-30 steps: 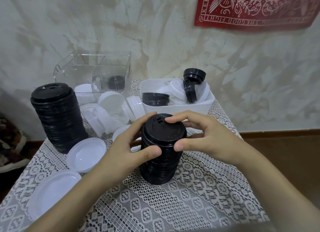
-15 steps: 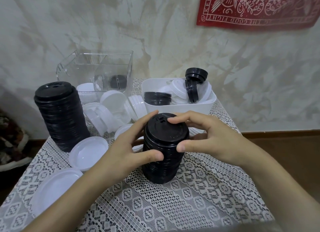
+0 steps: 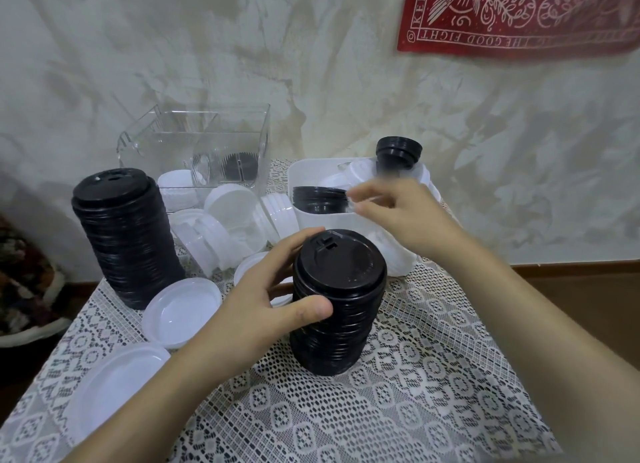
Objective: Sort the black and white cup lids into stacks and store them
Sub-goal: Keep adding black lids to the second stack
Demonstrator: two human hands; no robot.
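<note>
Right hand point(image 3: 398, 216) has left the near black stack point(image 3: 337, 303) since the earlier frame and now reaches over the white bin point(image 3: 325, 225) at the back of the desk point(image 3: 433, 376). Left hand point(image 3: 273, 300) has not shifted.

Step in hand, as I judge it: fetching more black lids for the stack. Short pile of black lids point(image 3: 320, 199) lies in the bin's near left corner, just beside the right fingertips; more black lids point(image 3: 398, 151) perch on the far rim, mixed with white ones.

Next move calls for a clean pinch on black lids only, then seating them square on top while the left hand steadies.

Pose: left hand wraps the stack's upper part, thumb on the near side, fingers round the back. Right hand is motion-blurred, fingers pointing left; cannot tell whether it grips anything.

Tall black stack point(image 3: 124, 237) stands well to the left; loose white lids point(image 3: 181, 312) lie between.
</note>
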